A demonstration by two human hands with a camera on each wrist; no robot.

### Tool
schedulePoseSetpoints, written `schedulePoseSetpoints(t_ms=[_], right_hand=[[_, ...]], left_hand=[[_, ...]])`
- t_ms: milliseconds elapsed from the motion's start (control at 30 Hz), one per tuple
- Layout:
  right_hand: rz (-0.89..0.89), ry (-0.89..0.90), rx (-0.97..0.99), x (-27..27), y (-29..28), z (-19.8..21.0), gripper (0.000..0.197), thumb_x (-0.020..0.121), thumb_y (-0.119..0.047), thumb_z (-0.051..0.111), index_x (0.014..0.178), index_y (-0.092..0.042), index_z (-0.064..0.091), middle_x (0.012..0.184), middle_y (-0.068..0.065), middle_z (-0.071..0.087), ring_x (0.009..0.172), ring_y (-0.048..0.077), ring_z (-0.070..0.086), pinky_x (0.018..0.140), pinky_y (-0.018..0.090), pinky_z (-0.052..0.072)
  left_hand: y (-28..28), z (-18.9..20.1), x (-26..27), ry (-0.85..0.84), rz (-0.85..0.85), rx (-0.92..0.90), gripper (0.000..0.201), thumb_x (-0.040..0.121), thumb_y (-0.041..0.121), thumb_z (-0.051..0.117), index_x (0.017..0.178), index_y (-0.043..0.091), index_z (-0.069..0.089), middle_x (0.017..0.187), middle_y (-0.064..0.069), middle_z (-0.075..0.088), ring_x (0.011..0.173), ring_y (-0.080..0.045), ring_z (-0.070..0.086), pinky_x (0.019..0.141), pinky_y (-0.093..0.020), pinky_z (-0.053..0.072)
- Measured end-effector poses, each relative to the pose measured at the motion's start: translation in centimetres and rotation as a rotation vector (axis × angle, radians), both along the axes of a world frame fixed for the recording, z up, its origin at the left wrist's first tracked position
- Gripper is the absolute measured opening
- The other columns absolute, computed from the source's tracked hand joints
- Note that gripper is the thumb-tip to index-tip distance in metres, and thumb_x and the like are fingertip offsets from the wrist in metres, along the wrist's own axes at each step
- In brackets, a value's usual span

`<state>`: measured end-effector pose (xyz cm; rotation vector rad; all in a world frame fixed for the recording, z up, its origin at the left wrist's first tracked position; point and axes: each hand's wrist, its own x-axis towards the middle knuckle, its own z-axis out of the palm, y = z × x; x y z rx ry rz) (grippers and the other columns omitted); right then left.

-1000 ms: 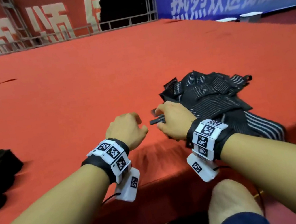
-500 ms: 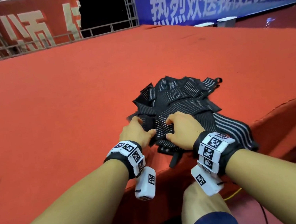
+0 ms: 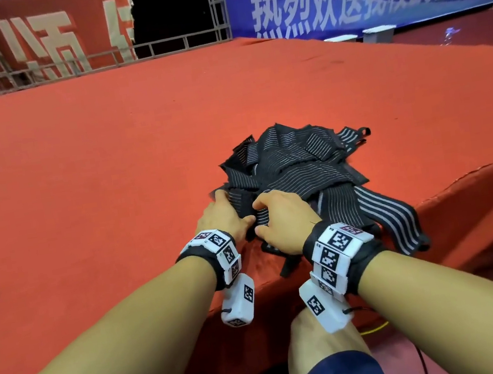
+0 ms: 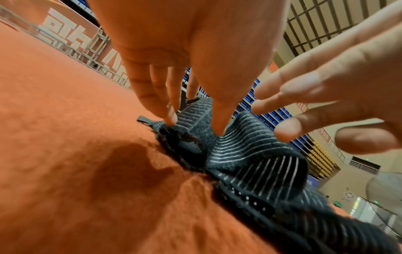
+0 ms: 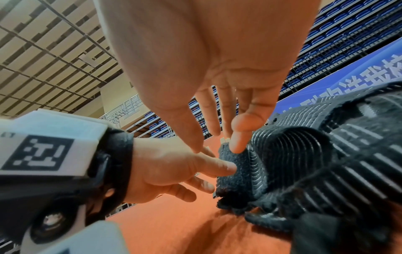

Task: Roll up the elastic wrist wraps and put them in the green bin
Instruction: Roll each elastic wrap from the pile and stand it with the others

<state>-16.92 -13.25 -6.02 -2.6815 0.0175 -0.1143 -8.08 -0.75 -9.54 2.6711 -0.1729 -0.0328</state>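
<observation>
Two hands are on my feed, both at the near edge of the pile of wrist wraps, which lies on the red table close to its front edge. My left hand reaches in with straight fingers pressing a striped wrap flat. My right hand also has straight fingers, its fingertips touching the same wrap's end, gripping nothing.
</observation>
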Motion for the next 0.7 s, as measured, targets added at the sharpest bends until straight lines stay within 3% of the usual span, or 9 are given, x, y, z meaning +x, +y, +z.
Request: schedulePoseSetpoints(t_ms=[100,233,367,500,633,700], right_hand=[[0.003,0.021,-0.003,0.5,0.2,-0.1,0.051,0.092,-0.026,0.066,0.140,-0.016,0.053,0.142,0.006,0.053,0.131,0.029,0.050,0.106,0.038,0.044],[0.014,0.062,0.010,1.2,0.1,-0.5,0.055,0.094,-0.026,0.065,0.145,-0.014,0.048,0.148,0.007,0.050,0.135,0.029,0.047,0.109,0.037,0.041],[-0.023,0.137,0.038,2.2,-0.1,-1.3,0.058,0.093,-0.027,0.065,0.145,-0.010,0.046,0.144,0.011,0.052,0.133,0.030,0.050,0.107,0.037,0.042],[-0.103,0.168,0.084,3.1,0.3,-1.6,0.046,0.090,-0.026,0.067,0.131,-0.007,0.056,0.127,0.011,0.064,0.119,0.030,0.059,0.098,0.036,0.049],[-0.121,0.152,0.081,4.2,1.5,-1.9,0.057,0.085,-0.025,0.071,0.136,-0.008,0.051,0.132,0.010,0.060,0.120,0.031,0.058,0.098,0.037,0.049],[-0.099,0.153,0.074,4.4,2.3,-1.8,0.066,0.083,-0.025,0.073,0.141,-0.010,0.046,0.134,0.011,0.059,0.121,0.032,0.057,0.098,0.038,0.050]], left_hand=[[-0.3,0.0,0.2,0.011,-0.004,0.019,0.062,0.088,0.038,0.073,0.137,0.020,0.039,0.118,-0.014,0.067,0.109,-0.041,0.064,0.087,-0.044,0.053],[-0.6,-0.3,0.1,-0.033,-0.068,0.084,0.040,0.089,0.025,0.064,0.128,0.024,0.055,0.121,-0.015,0.067,0.110,-0.042,0.062,0.084,-0.042,0.049],[0.3,0.1,-0.6,-0.143,-0.067,0.069,0.033,0.084,0.024,0.056,0.117,0.026,0.063,0.111,-0.010,0.070,0.104,-0.039,0.062,0.074,-0.037,0.044],[3.2,1.1,-0.9,-0.233,0.006,0.064,0.035,0.081,0.020,0.052,0.112,0.023,0.069,0.102,-0.013,0.071,0.102,-0.037,0.059,0.088,-0.042,0.049],[6.9,1.9,-0.8,-0.216,0.117,-0.117,0.027,0.082,0.017,0.052,0.103,0.023,0.068,0.093,-0.012,0.071,0.092,-0.040,0.063,0.077,-0.038,0.046],[8.5,2.1,-1.1,-0.225,0.118,-0.208,0.016,0.077,0.018,0.051,0.089,0.024,0.061,0.083,-0.009,0.069,0.084,-0.040,0.062,0.071,-0.038,0.047]])
